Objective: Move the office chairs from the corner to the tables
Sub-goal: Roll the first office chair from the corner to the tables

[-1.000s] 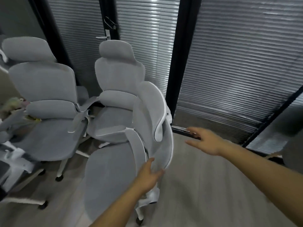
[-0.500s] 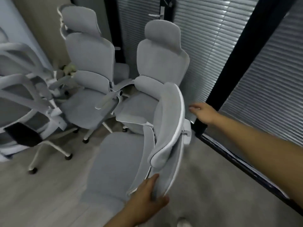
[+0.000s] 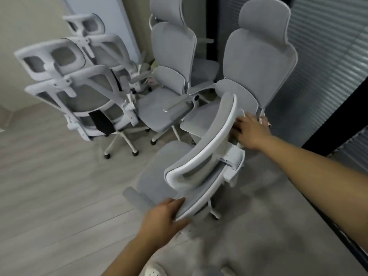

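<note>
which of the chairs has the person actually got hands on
The nearest chair, the one whose backrest edge faces the camera: left hand at its lower edge, right hand at its upper back. Nobody touches the others.

You stand in an office corner: grey mesh office chairs (image 3: 169, 80) on castors crowd together on the pale plank floor (image 3: 49, 186), beside glass partitions with closed slatted blinds (image 3: 328, 56).

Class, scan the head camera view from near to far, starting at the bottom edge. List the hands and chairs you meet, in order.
Left hand gripping the nearest grey fabric chair's white-framed backrest → right hand on its far side → grey high-backed chair with headrest → white-framed mesh chair furthest back by the wall.
</note>
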Tool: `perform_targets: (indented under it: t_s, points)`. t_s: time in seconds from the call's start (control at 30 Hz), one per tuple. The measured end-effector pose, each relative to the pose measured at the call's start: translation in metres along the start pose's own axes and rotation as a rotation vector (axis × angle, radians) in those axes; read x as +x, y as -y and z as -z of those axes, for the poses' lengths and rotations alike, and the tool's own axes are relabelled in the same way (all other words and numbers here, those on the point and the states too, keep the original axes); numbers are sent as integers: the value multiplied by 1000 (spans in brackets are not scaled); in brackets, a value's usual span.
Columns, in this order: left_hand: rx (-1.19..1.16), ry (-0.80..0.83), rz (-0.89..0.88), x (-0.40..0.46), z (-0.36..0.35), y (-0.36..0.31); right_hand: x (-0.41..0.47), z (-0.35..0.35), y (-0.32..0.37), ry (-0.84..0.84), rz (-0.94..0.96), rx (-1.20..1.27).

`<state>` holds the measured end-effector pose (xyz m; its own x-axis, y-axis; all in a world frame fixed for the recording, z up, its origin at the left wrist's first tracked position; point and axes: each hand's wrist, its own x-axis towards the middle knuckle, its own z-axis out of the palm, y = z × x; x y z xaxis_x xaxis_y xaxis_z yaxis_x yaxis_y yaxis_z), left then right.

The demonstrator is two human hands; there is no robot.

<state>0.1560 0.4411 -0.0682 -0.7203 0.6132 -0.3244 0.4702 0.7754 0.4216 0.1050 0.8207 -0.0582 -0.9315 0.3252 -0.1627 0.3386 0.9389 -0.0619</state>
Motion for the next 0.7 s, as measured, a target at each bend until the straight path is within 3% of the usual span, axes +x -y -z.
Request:
perform_targets:
  t_s: [0.13, 0.3, 0.5, 0.7]
  points:
    - [115, -5, -48, -7, 13, 10, -18, -7, -3, -61, 42, -8]
    - [55, 34, -62, -20, 22, 54, -64, -35, 6, -240, 28, 237]
    - [33, 9, -158, -31, 22, 108, -121, -63, 58, -338, -120, 422]
    - [-26, -6, -292, -44, 32, 179, -163, -84, 128, -441, -317, 403]
